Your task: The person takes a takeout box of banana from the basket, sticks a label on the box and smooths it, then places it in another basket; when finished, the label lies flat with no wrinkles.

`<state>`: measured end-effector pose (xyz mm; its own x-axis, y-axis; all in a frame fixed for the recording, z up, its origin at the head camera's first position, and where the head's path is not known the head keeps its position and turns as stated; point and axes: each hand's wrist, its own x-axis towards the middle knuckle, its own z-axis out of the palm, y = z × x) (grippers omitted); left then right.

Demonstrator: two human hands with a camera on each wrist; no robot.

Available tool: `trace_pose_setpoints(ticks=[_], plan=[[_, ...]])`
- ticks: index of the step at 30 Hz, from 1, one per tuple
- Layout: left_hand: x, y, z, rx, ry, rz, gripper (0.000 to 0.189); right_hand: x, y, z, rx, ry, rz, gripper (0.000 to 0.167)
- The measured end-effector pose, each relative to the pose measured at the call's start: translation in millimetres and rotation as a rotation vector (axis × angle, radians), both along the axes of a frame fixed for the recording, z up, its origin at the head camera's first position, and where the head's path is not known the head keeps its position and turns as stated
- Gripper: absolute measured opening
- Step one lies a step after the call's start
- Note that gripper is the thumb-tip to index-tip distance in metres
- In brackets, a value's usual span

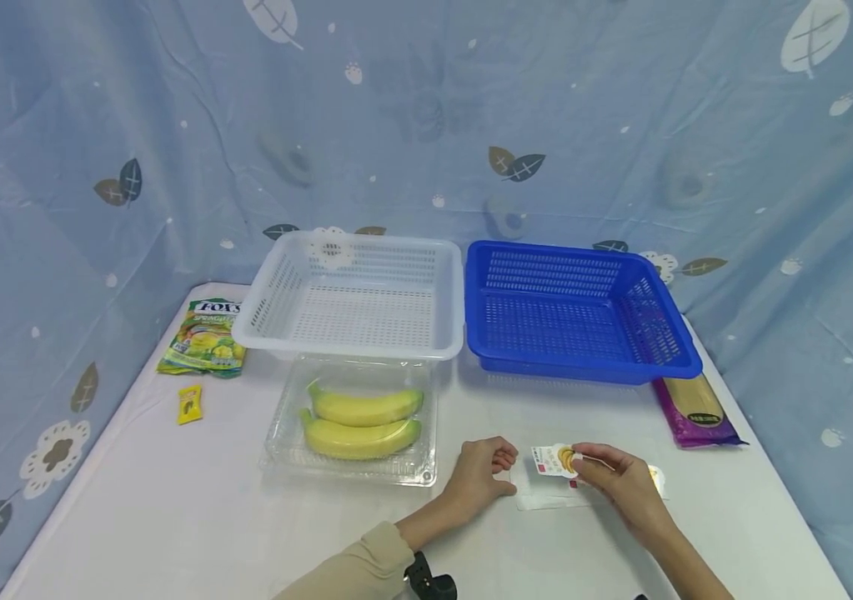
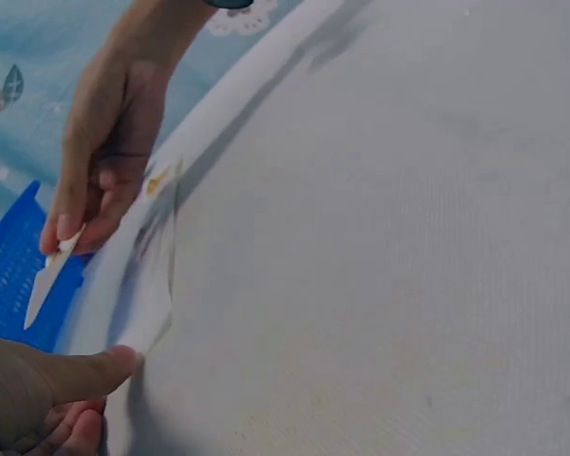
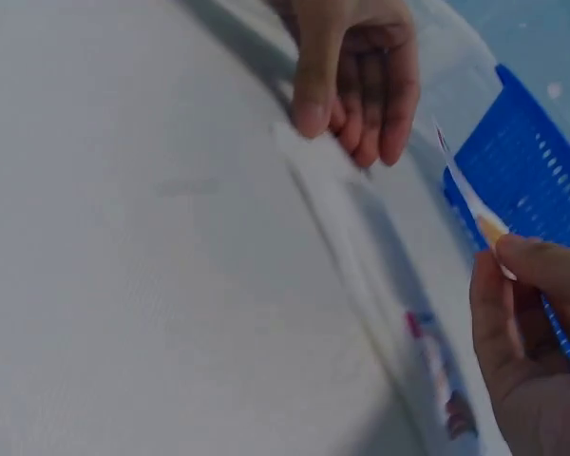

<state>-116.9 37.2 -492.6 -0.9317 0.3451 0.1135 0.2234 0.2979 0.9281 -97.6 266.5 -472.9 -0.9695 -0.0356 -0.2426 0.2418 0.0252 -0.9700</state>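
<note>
My right hand (image 1: 624,492) pinches a small white label (image 1: 549,461) printed with bananas between thumb and fingertips. In the right wrist view the label (image 3: 470,199) stands nearly edge-on, held above a pale sticker sheet (image 1: 546,502). More banana print shows at the sheet's right end, partly behind the right hand. At the sheet's left end is my left hand (image 1: 477,479), thumb on the edge and fingers curled beside it. Left of that hand, a clear plastic clamshell box (image 1: 426,454) contains two yellow bananas (image 1: 366,422).
A white basket (image 1: 369,346) and a blue basket (image 1: 569,367) stand side by side at the back. A green FOX'S candy bag (image 1: 204,337) and a small yellow wrapped candy (image 1: 189,404) lie at left. A purple packet (image 1: 696,417) lies partly behind the blue basket.
</note>
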Motion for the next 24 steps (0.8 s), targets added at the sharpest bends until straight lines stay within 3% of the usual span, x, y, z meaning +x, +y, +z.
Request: trace_pose_setpoints(ticks=[9, 15, 24], plan=[[3.8, -5.2, 13.7, 0.077, 0.013, 0.001, 0.033, 1.2, 0.1, 19.5, -0.042, -0.074, -0.077, 0.022], [3.9, -13.7, 36.0, 0.183, -0.040, 0.017, 0.030, -2.1, 2.2, 26.2, -0.080, -0.106, -0.117, 0.024], [11.4, -41.2, 68.4, 0.226, -0.084, 0.024, 0.028, -2.8, -0.2, 31.8, -0.142, -0.092, -0.133, 0.026]])
